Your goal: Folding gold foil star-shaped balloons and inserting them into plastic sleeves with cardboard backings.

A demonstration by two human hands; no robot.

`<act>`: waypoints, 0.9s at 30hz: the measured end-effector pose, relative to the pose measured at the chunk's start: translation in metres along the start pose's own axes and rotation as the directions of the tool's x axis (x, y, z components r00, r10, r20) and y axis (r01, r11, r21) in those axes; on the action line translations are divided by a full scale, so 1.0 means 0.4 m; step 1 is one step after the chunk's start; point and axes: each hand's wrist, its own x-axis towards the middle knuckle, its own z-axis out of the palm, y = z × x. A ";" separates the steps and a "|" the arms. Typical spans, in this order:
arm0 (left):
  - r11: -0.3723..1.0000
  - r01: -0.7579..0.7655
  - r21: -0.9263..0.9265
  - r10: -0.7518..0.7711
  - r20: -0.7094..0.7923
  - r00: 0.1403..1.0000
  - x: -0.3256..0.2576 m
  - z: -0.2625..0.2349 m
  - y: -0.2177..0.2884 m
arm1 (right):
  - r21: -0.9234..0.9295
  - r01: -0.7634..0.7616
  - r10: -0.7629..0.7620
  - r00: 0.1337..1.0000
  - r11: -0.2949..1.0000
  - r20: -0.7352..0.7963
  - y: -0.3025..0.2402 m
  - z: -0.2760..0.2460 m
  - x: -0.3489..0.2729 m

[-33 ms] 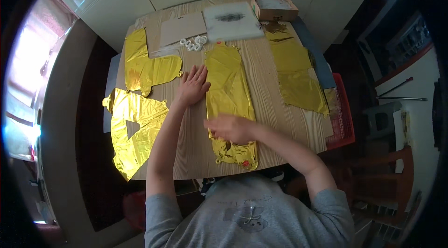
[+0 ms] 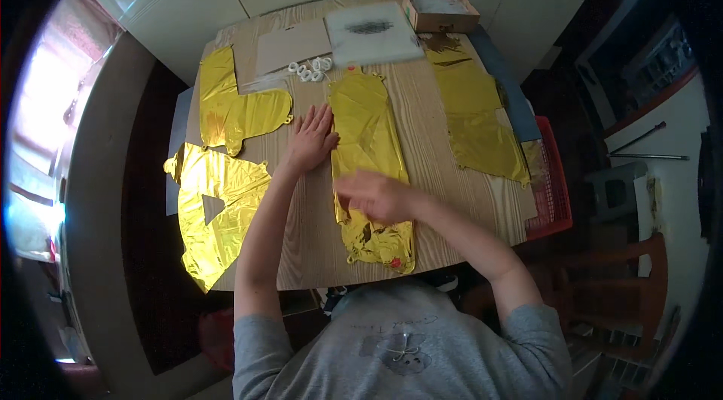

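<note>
A flat, deflated gold foil balloon (image 2: 365, 125) lies lengthwise in front of me, crinkled at its near end, with a small red spot at each end. My left hand (image 2: 310, 140) rests flat on the table, fingers stretched out, its fingertips at the balloon's left edge. Over the lower half of the balloon is my right hand (image 2: 376, 195), fingers extended leftward across the foil and slightly blurred; nothing shows in it. To the left lie an L-shaped gold foil balloon (image 2: 226, 110) and, nearer, an A-shaped one (image 2: 241, 181). More gold foil (image 2: 474, 102) lies on the right.
Several small white rolls of ribbon (image 2: 311, 70) sit beyond the middle balloon. Behind them are a beige board (image 2: 294, 50) and a whitish translucent sheet (image 2: 374, 35) with a dark patch. An open box (image 2: 444, 21) stands at the far right; a red basket (image 2: 553, 181) adjoins the right edge.
My right hand has shifted a little away from me along the middle balloon, its fingers now reaching out straighter. My left hand stays in place.
</note>
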 end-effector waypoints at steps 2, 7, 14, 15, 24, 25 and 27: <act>0.996 -0.062 -0.071 0.058 -0.058 0.997 -0.022 0.000 0.021 | -0.061 -0.154 0.144 0.978 0.986 -0.149 0.022 -0.063 -0.002; 0.977 -0.188 -0.100 0.193 0.044 0.980 -0.114 -0.073 0.161 | -0.332 -0.313 0.221 0.932 0.890 -0.288 0.109 -0.078 -0.070; 0.971 -0.236 -0.024 0.238 0.124 0.963 -0.182 -0.052 0.178 | -0.484 -0.326 0.225 0.940 0.812 -0.256 0.112 -0.066 -0.087; 0.971 -0.238 -0.010 0.237 0.112 0.965 -0.188 -0.045 0.179 | -0.483 -0.320 0.228 0.944 0.815 -0.240 0.114 -0.064 -0.086; 0.980 -0.199 -0.007 0.199 0.049 0.979 -0.219 -0.016 0.219 | -0.481 -0.218 0.155 0.974 0.849 -0.167 0.125 -0.092 -0.081; 0.982 -0.187 -0.012 0.187 0.047 0.981 -0.222 -0.015 0.228 | -0.482 -0.209 0.153 0.976 0.851 -0.154 0.126 -0.097 -0.080; 0.986 -0.165 -0.016 0.166 0.043 0.985 -0.228 -0.014 0.240 | -0.484 -0.192 0.146 0.981 0.854 -0.131 0.129 -0.101 -0.080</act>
